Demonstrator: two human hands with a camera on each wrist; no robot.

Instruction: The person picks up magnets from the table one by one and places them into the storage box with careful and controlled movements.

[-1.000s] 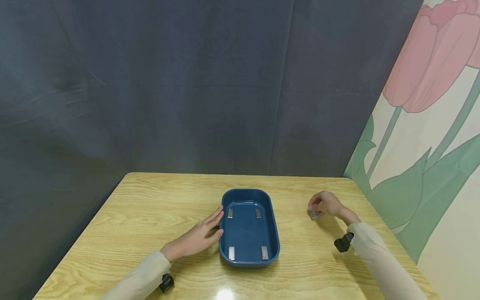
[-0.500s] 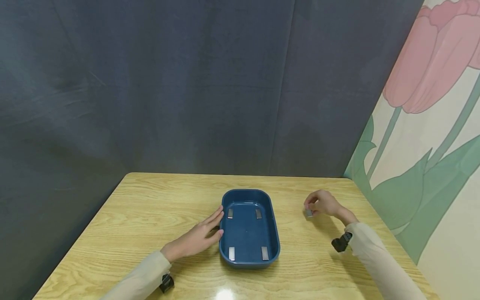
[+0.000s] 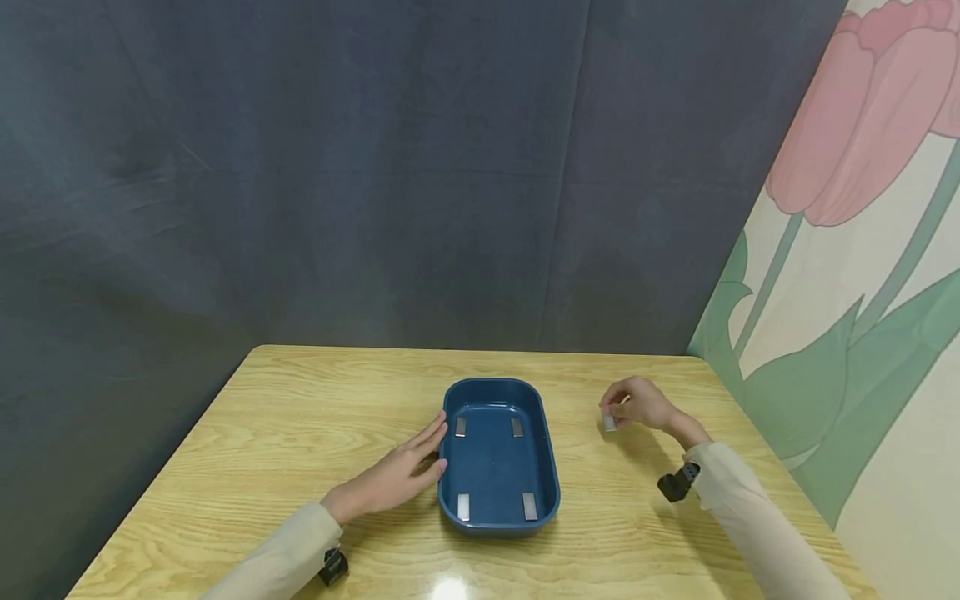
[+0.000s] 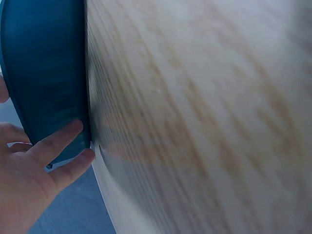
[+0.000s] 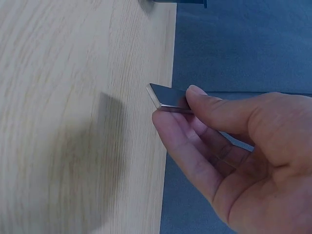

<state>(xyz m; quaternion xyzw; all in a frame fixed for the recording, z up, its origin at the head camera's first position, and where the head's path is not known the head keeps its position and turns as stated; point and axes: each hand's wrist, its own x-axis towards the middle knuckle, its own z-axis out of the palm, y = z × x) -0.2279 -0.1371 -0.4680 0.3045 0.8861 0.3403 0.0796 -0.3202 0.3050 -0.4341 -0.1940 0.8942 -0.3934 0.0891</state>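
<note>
A deep blue rectangular tray [image 3: 491, 462] with rounded corners stands in the middle of the table in the head view. Several small silvery rectangular blocks lie in it, one near each corner, such as the near-left block [image 3: 463, 507]. My left hand [image 3: 393, 475] rests against the tray's left side with straight, spread fingers; in the left wrist view its fingertips touch the blue wall [image 4: 48, 58]. Right of the tray, my right hand [image 3: 641, 403] pinches another shiny silvery block [image 5: 168, 96] between thumb and fingers, raised over the table.
The wooden table [image 3: 322, 408] has a dark blue-grey curtain [image 3: 405, 183] behind it. On the right rises a wall [image 3: 907, 275] painted with pink tulips. Black cameras sit at both wrists, the right wrist camera [image 3: 678, 483] hanging over the table.
My right hand has moved a little left toward the tray, carrying the silvery block. The left hand and the tray have stayed in place.
</note>
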